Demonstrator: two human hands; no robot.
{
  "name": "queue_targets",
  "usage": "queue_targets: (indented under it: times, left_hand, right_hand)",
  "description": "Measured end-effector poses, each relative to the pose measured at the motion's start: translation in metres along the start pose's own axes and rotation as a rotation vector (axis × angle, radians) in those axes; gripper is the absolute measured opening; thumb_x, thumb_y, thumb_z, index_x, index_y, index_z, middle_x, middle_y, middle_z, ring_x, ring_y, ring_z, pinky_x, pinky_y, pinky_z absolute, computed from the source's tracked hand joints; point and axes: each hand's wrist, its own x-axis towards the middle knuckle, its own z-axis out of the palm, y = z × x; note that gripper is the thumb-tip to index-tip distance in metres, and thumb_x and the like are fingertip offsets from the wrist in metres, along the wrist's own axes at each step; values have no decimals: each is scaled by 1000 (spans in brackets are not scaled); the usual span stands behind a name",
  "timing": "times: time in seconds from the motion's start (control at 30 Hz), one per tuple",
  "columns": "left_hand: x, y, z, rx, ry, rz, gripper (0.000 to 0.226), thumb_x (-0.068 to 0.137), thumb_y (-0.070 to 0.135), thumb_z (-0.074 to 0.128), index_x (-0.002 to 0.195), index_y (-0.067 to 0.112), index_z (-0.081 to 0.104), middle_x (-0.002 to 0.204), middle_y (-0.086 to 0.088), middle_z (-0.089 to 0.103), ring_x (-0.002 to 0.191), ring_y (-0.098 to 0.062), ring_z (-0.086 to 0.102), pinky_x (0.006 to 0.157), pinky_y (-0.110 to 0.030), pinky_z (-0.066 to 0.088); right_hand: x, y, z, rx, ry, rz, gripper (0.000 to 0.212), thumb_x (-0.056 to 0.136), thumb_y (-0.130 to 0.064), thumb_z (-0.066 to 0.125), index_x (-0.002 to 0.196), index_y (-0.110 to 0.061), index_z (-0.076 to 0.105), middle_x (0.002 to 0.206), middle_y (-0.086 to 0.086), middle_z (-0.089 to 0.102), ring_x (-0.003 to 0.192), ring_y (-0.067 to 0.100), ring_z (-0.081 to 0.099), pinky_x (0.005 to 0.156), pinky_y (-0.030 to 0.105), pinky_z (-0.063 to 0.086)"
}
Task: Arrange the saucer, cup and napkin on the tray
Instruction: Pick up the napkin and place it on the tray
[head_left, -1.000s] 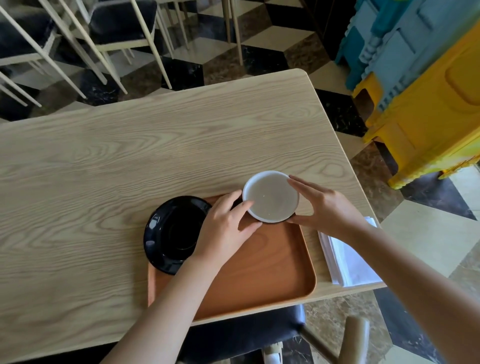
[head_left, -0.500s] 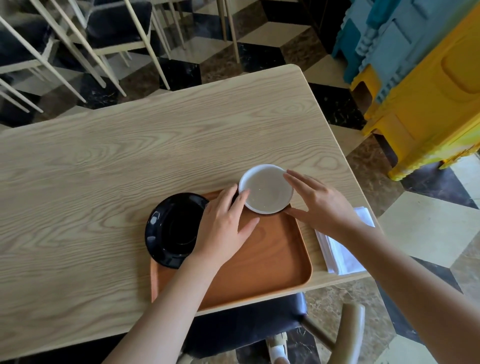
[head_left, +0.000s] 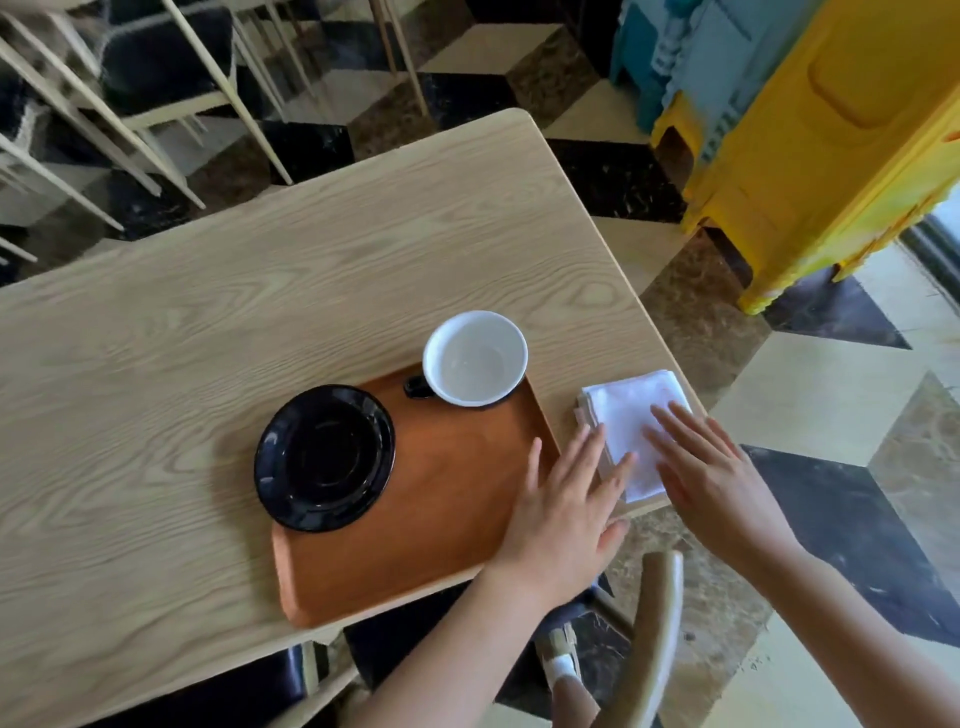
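Note:
An orange-brown tray (head_left: 441, 540) lies at the table's near edge. A black saucer (head_left: 324, 457) rests on its left end, overhanging the tray's rim. A cup (head_left: 475, 358), white inside with a black handle, stands at the tray's far right corner. A folded white napkin (head_left: 631, 410) lies on the table just right of the tray. My left hand (head_left: 563, 506) hovers flat over the tray's right edge, fingertips reaching the napkin's near left side. My right hand (head_left: 711, 478) is flat with fingers spread over the napkin's near right part. Neither hand holds anything.
The wooden table (head_left: 234, 312) ends just right of the napkin. A chair back (head_left: 657, 639) sits below the near edge. Pale chairs (head_left: 156, 88) stand beyond the table's far side. Yellow and blue plastic stools (head_left: 831, 119) are stacked at the right.
Both hands have let go of the cup, which now stands alone on the tray's far right corner. They moved right and toward me, over the napkin.

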Motion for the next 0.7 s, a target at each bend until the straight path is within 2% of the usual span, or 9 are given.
queue_targets:
  times: [0.07,0.13,0.2,0.3,0.37,0.43,0.5,0.6,0.7]
  left_hand:
    - [1,2,5,9,-69,-17,57,83,46,30,133,24,47,144,-11,45,135,-22,38,101,-59,36]
    - [0,3,6,35,-97,-21,57,84,46,28,132,25,49,144,-11,45,134,-20,39,101,-59,35]
    - [-1,3,6,62,-97,-17,56,84,45,27,132,24,48,144,-12,44,133,-19,40,102,-58,31]
    - [0,8,6,83,-111,-34,57,83,44,27,130,22,51,140,-15,48,130,-20,46,104,-55,30]
    - [3,15,5,75,-129,-62,58,80,45,29,125,20,56,135,-16,53,125,-20,51,103,-51,35]
    - [6,21,5,17,-121,-94,57,78,44,32,120,16,59,132,-17,56,123,-21,53,101,-45,40]
    - [7,24,6,-97,-51,-125,54,79,41,35,116,11,60,132,-19,55,120,-26,54,100,-40,43]
    - [7,26,-4,-468,57,-234,46,84,35,37,109,5,60,134,-16,52,116,-30,54,99,-32,42]
    - [6,21,-13,-902,190,-490,28,84,20,51,107,8,63,116,-7,63,107,-18,59,96,-31,46]
  right_hand:
    - [-3,3,1,88,4,59,31,87,-9,52,116,-6,60,131,15,56,130,28,42,98,49,45]
    - [-2,1,-2,159,22,158,28,81,-1,61,108,-7,66,129,16,57,127,30,46,91,46,50]
    - [1,-3,-5,195,42,251,25,78,1,65,99,-10,70,128,17,57,119,34,52,84,45,51]
    - [7,-6,-5,210,60,299,22,77,2,64,92,-11,72,126,17,58,110,37,56,83,41,50]
    - [12,-7,-7,270,112,379,25,77,2,62,98,-10,69,123,16,59,105,37,58,83,35,46]
    - [18,-8,-12,369,128,531,36,79,-2,61,114,-11,60,119,14,61,101,34,59,79,29,41]
    - [24,-9,-19,464,94,636,43,82,-7,59,124,-14,52,112,12,65,95,29,60,73,27,40]
    - [28,-12,-30,534,72,653,40,83,-9,58,122,-17,56,95,8,68,78,19,56,57,21,37]
    - [29,-22,-44,637,89,623,39,81,-8,61,117,-23,61,88,4,67,74,18,59,62,24,42]
